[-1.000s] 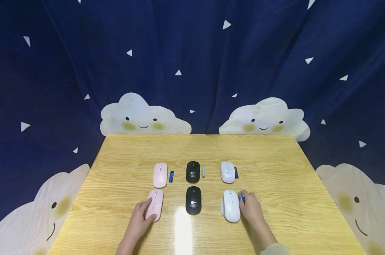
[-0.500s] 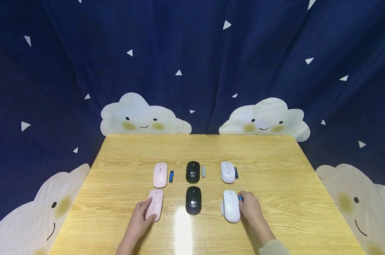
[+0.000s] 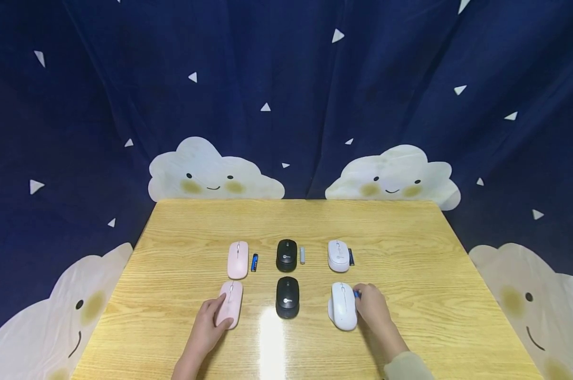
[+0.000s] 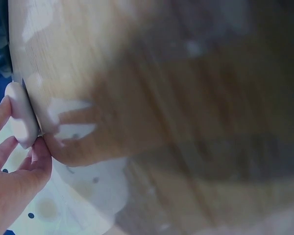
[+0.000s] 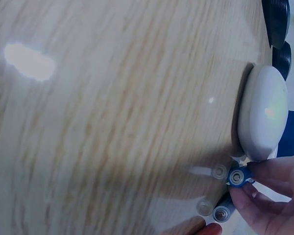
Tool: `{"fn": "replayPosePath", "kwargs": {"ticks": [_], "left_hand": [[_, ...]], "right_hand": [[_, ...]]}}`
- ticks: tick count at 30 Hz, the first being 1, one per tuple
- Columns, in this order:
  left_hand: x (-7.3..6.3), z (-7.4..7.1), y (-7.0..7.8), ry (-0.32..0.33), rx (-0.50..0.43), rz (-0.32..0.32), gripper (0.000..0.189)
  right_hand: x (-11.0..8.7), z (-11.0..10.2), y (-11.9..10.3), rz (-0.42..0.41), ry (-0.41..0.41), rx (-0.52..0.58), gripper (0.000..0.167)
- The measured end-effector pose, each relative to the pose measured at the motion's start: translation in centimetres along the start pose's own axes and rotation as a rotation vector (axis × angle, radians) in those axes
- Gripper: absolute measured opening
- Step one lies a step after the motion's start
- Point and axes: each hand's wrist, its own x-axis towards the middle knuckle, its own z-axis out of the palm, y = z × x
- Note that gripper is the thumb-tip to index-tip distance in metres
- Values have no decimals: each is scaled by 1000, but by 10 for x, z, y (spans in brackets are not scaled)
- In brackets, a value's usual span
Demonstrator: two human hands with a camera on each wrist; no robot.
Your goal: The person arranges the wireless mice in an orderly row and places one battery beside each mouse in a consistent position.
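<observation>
In the head view, my left hand point(image 3: 208, 326) grips the near pink mouse point(image 3: 231, 303), fingers on one side and thumb on the other. The left wrist view shows that pink mouse point(image 4: 23, 115) edge-on between thumb and fingers. My right hand point(image 3: 374, 310) pinches a blue battery point(image 3: 357, 294) just right of the near white mouse point(image 3: 344, 307). Seen from the right wrist, the battery's end point(image 5: 237, 177) faces the camera, held between fingertips close to the tabletop. A dark battery point(image 5: 221, 213) lies just below it there.
Behind stand a pink mouse point(image 3: 238, 260), a black mouse point(image 3: 287, 255) and a white mouse point(image 3: 338, 256). To their right lie a blue battery point(image 3: 254, 262), a light grey battery point(image 3: 303, 256) and a dark battery point(image 3: 351, 257). Another black mouse point(image 3: 288, 297) sits between my hands.
The blue battery in my right hand shows a little less than before, and the right fingers have shifted slightly. My left hand and the mice stay where they were.
</observation>
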Motion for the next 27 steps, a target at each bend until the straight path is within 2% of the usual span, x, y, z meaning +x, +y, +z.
{"fn": "replayPosePath", "kwargs": {"ticks": [11, 22, 27], "left_hand": [[-1, 0, -1, 1, -4, 3, 60], [0, 1, -1, 2, -7, 4, 61], [0, 1, 0, -4, -7, -15, 61]], "right_hand": [[-4, -3, 1, -17, -35, 21, 22], [-7, -6, 1, 12, -38, 75, 27], [-7, -15, 1, -17, 48, 139, 30]]}}
